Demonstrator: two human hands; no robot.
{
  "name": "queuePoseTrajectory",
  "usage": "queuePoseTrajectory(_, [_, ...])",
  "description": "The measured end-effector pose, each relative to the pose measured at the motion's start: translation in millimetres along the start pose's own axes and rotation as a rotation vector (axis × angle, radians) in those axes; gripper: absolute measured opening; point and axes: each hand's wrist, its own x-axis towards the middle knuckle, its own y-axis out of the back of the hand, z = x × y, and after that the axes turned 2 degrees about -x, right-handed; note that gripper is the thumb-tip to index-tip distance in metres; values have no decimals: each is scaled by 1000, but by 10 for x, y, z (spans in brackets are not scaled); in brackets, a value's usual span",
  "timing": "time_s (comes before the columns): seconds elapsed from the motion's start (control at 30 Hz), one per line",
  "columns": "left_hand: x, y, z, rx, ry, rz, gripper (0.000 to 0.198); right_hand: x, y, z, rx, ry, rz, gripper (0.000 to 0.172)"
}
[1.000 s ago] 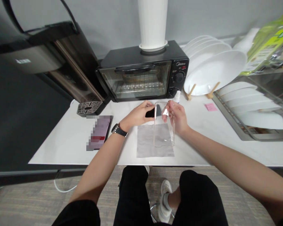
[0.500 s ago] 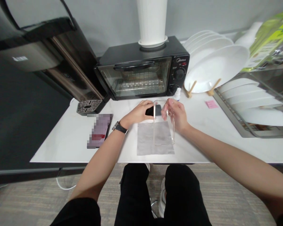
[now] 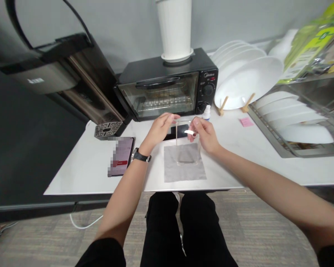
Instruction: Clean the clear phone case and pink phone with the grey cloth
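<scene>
A clear phone case (image 3: 198, 155) is upright in my right hand (image 3: 206, 134), whose fingers are closed on its upper right part. My left hand (image 3: 159, 129) is open, its fingers stretched out by the case's upper left corner; I cannot tell whether they touch it. Behind the case, a black phone (image 3: 171, 134) lies flat on the white counter (image 3: 80, 168), partly seen through the clear plastic. A grey cloth (image 3: 171, 170) is spread out below, near the front edge. Just beyond my right hand stands a small white bottle (image 3: 206, 112).
Another phone (image 3: 123, 155) with a lit screen lies left of my wrist. A toaster oven (image 3: 167, 100) stands at the back, with a drink dispenser (image 3: 80, 85) on its left. White plates (image 3: 250, 81), a pink note (image 3: 246, 122) and a dish rack (image 3: 289, 148) are on the right.
My left hand has let go of the black phone, which now lies on the counter, and has risen to the case's upper left corner. The right hand still holds the case; the view has shifted slightly.
</scene>
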Motion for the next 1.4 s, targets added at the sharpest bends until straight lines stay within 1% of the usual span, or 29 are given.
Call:
queuePoseTrajectory(0.03, [-105, -8, 113, -29, 91, -26, 66, -5, -22, -19, -10, -5, 20, 58])
queuePoseTrajectory(0.07, [-234, -33, 221, -33, 155, -74, 63, -11, -46, -39, -20, -10, 48, 58])
queuePoseTrajectory(0.1, [-380, -72, 318, -34, 174, -96, 48, -21, -68, -59, -31, -14, 77, 58])
queuePoseTrajectory(0.13, [-534, -120, 400, -40, 188, -92, 35, -37, -87, -82, -48, -13, 106, 58])
queuePoseTrajectory(0.2, [-842, -209, 508, -66, 233, -39, 24, -93, -101, -132, -99, -1, 117, 58])
queuePoseTrajectory(0.23, [-986, -233, 532, -80, 255, 2, 22, -139, -92, -161, -139, 11, 103, 56])
queuePoseTrajectory(0.3, [-1245, -216, 526, -47, 306, 131, 24, -274, -36, -216, -270, 50, 63, 48])
queuePoseTrajectory(0.37, [-1462, -116, 470, 89, 329, 188, 32, -456, 60, -242, -487, 94, 17, 35])
queuePoseTrajectory(0.4, [-1556, -51, 435, 118, 344, 197, 36, -552, 111, -237, -628, 113, -36, 29])
queuePoseTrajectory(0.47, [-1706, 68, 370, 165, 358, 205, 44, -726, 198, -198, -705, 101, -94, 17])
queuePoseTrajectory(0.53, [-1802, 131, 330, 245, 359, 165, 47, -845, 250, -151, -838, 95, -150, 12])
queuePoseTrajectory(0.6, [-1836, 119, 312, 297, 351, 137, 44, -904, 286, -134, -945, 81, -169, 10])
queuePoseTrajectory(0.67, [-1811, 43, 302, 353, 330, 122, 43, -931, 340, -166, -989, 70, -126, 14])
queuePoseTrajectory(0.77, [-1689, -131, 279, 377, 300, 106, 43, -974, 485, -331, -987, 78, -21, 12])
queuePoseTrajectory(0.8, [-1634, -192, 273, 398, 265, 74, 43, -995, 538, -415, -980, 89, 29, 13])
queuePoseTrajectory(0.83, [-1574, -251, 270, 409, 233, 49, 42, -1019, 583, -505, -976, 106, 112, 12])
queuePoseTrajectory(0.87, [-1515, -306, 273, 410, 203, 26, 42, -1043, 612, -596, -986, 146, 211, 11])
queuePoseTrajectory(0.93, [-1416, -404, 307, 381, 157, -1, 43, -1083, 607, -743, -1015, 280, 348, 10])
queuePoseTrajectory(0.97, [-1385, -446, 338, 354, 147, -3, 45, -1094, 570, -784, -1029, 354, 380, 10])
queuePoseTrajectory(1.0, [-1370, -482, 377, 330, 142, -3, 49, -1099, 513, -796, -1039, 415, 381, 10])
queuePoseTrajectory(1.03, [-1373, -513, 421, 313, 144, 0, 54, -1099, 441, -777, -1045, 437, 350, 12])
queuePoseTrajectory(1.07, [-1392, -539, 466, 314, 148, -5, 62, -1096, 361, -727, -1048, 415, 290, 14])
queuePoseTrajectory(1.1, [-1424, -558, 509, 339, 146, -21, 76, -1093, 280, -654, -1043, 358, 211, 16])
queuePoseTrajectory(1.13, [-1464, -571, 545, 372, 143, -33, 92, -1092, 206, -565, -1037, 271, 79, 21])
queuePoseTrajectory(1.17, [-1504, -578, 571, 394, 142, -29, 104, -1095, 145, -470, -1011, 198, -51, 26])
queuePoseTrajectory(1.2, [-1541, -579, 587, 398, 141, -20, 107, -1102, 99, -380, -990, 177, -147, 26])
queuePoseTrajectory(1.23, [-1568, -573, 592, 393, 140, -14, 107, -1113, 72, -301, -970, 170, -203, 24])
queuePoseTrajectory(1.3, [-1592, -547, 576, 359, 125, -20, 104, -1140, 64, -197, -955, 152, -244, 27])
queuePoseTrajectory(1.4, [-1570, -500, 534, 312, 82, -51, 106, -1180, 87, -164, -969, 107, -194, 36])
